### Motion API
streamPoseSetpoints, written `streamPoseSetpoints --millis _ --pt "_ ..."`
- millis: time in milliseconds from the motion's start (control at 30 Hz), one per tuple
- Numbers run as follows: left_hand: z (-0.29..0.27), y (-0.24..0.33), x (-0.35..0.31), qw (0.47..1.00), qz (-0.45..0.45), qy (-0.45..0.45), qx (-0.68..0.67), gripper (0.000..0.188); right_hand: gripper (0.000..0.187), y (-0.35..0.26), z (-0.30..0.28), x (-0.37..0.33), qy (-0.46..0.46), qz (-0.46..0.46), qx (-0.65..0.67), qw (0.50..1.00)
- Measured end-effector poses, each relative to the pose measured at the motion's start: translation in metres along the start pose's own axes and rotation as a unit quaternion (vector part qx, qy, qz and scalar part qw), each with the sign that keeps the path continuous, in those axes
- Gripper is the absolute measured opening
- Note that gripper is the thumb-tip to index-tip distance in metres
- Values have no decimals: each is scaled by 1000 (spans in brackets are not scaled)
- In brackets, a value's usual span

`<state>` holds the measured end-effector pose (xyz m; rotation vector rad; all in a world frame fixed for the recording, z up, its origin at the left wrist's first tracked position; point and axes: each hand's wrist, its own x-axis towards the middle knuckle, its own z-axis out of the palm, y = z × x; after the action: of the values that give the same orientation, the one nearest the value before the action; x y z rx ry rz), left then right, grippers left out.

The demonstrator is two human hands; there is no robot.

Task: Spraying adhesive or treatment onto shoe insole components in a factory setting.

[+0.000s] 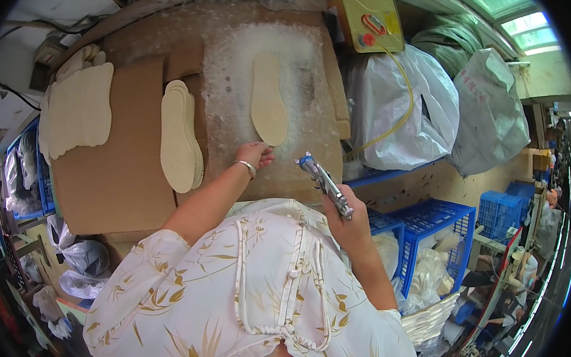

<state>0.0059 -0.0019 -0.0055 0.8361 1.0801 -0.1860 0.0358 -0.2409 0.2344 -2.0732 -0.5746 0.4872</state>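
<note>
- Cream-coloured single insole (268, 100): the landmark for all places below. It lies flat, broad end toward the person, on a brown sheet (227, 107) crusted with white residue.
- Left hand (255, 154): at the near end of the insole, fingertips at its edge; whether they pinch it or merely touch it cannot be told. A bracelet (246, 169) circles the wrist.
- Right hand (350, 220): to the right of the insole and nearer the person, wrapped around a metal spray gun (325, 182); the gun's blue-collared nozzle end is apart from the insole.
- Stack of insoles (181, 137): left of the insole, on brown cardboard (108, 171).
- Pale scalloped pieces (79, 112): farther left of the insole, piled.
- Yellow container (368, 24): beyond the insole to the right, with a yellowish hose (409, 104) looping from it across a white bag (382, 95).
- Blue crate (438, 237): well right of the insole, nearer the person.
</note>
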Motion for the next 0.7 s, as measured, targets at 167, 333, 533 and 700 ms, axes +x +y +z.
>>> streamPoseSetpoints --millis 167,333,533,700 --pt "2 4 -6 1000 -1 -1 7 19 19 -2 0 2 38 40 -4 999" --pt "0 3 -7 1000 -5 -6 12 22 21 0 2 -8 -2 25 -1 1000" --pt "0 4 -9 1000 -11 -5 11 25 21 0 2 -6 31 46 -1 998" --pt "-2 5 -11 1000 -17 -11 -1 27 21 -4 3 -12 -14 43 -3 999"
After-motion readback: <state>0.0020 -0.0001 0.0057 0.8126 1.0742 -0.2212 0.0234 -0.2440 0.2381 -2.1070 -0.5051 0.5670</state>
